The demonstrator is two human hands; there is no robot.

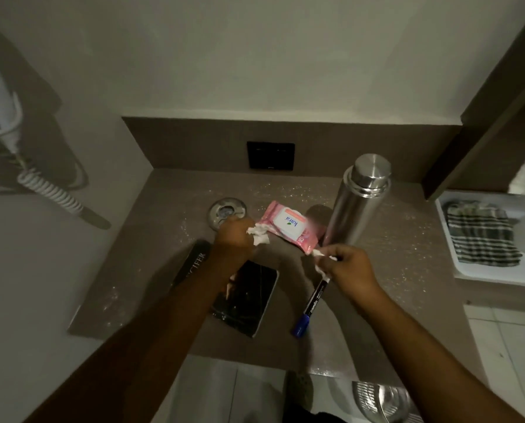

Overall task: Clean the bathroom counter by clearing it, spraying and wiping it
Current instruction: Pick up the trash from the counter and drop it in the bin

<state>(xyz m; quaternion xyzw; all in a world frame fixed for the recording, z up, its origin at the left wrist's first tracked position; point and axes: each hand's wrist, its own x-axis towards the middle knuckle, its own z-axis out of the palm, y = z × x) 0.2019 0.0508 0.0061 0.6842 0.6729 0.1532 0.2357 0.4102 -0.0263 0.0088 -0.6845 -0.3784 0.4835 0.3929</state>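
Note:
A brown speckled counter (392, 248) fills the middle of the head view. On it lies a pink wet-wipe pack (288, 225), flat, near a steel bottle (354, 203). My left hand (233, 236) is shut on a crumpled white tissue (259, 235) just left of the pack. My right hand (346, 268) pinches a second scrap of white tissue (323, 259) in front of the pack. A blue-capped marker (311, 305) lies below my right hand. A black phone (249, 300) and a dark book (192, 264) lie under my left forearm.
A round metal fitting (224, 210) is set in the counter behind my left hand. A black wall plate (270, 155) sits on the backsplash. A white tray (456, 254) with a striped cloth (484, 238) stands at the right. A coiled cord (50, 192) hangs on the left wall.

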